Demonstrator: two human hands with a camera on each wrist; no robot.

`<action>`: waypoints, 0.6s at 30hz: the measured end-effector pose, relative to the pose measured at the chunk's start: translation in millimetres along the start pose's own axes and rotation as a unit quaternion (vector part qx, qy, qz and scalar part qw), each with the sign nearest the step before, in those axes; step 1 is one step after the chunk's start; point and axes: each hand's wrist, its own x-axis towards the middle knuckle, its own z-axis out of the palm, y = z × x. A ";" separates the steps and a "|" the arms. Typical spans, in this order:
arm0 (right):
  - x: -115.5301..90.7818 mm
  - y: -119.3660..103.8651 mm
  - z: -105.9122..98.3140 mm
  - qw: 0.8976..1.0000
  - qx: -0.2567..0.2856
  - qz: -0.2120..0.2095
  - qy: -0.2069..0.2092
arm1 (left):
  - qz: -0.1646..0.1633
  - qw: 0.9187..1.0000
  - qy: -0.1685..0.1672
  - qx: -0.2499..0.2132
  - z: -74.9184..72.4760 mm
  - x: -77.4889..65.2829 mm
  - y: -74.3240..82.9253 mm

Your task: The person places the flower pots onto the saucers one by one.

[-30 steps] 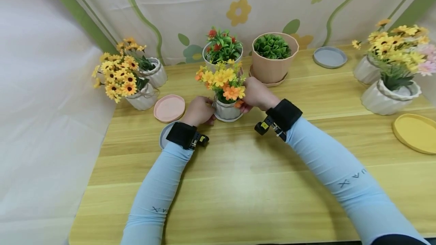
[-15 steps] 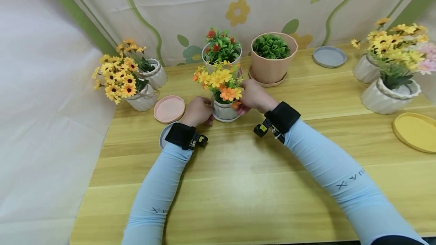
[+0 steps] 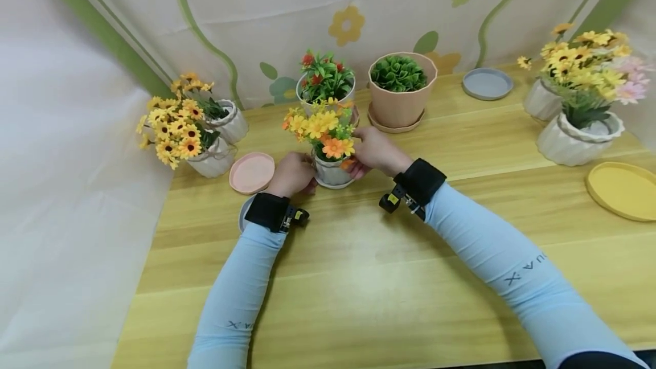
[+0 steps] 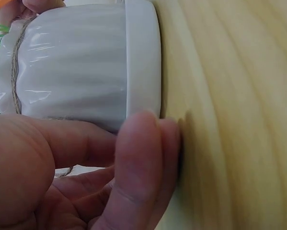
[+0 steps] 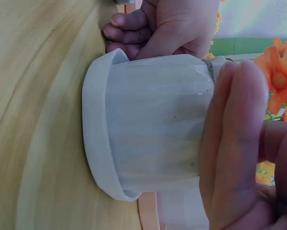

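Note:
In the head view, a small white flower pot (image 3: pixel 332 173) with yellow and orange flowers (image 3: pixel 323 125) stands upright in a white saucer (image 3: pixel 335 185) on the table. My left hand (image 3: pixel 293 174) is at its left side; the left wrist view has the curled fingers (image 4: pixel 138 163) right at the saucer rim and one finger along the pot wall. On the opposite side, my right hand (image 3: pixel 380 151) holds the pot near its top, with fingers (image 5: pixel 239 143) against the wall just below the flowers. Twine (image 4: pixel 16 72) circles the pot's neck.
Behind stand a white pot with red flowers (image 3: pixel 326 81) and a peach pot (image 3: pixel 400 104). Potted yellow flowers (image 3: pixel 205 158) are at left, others (image 3: pixel 579 135) at right. Saucers lie around: pink (image 3: pixel 252 172), grey (image 3: pixel 488 83), yellow (image 3: pixel 622 191), and one partly under the left wrist.
The view has shifted slightly. The flowers have swung a little to the left between my hands, while both hands stay at the pot and the pot stays in its saucer.

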 end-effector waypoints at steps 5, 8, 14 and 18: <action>-2.4 2.4 0.5 1.000 0.012 -0.009 -0.005 | -0.005 1.000 -0.011 -0.013 -0.7 -0.4 -2.1; -2.9 4.5 0.2 1.000 0.019 -0.008 -0.011 | -0.006 1.000 -0.015 -0.015 -0.8 -1.0 -3.1; -13.6 3.3 -14.0 0.999 -0.001 -0.020 -0.025 | -0.004 1.000 -0.014 -0.014 -0.6 -1.9 -2.8; -32.4 -5.2 -47.5 0.997 -0.041 -0.058 0.017 | -0.004 1.000 -0.010 -0.014 0.5 -2.3 -0.2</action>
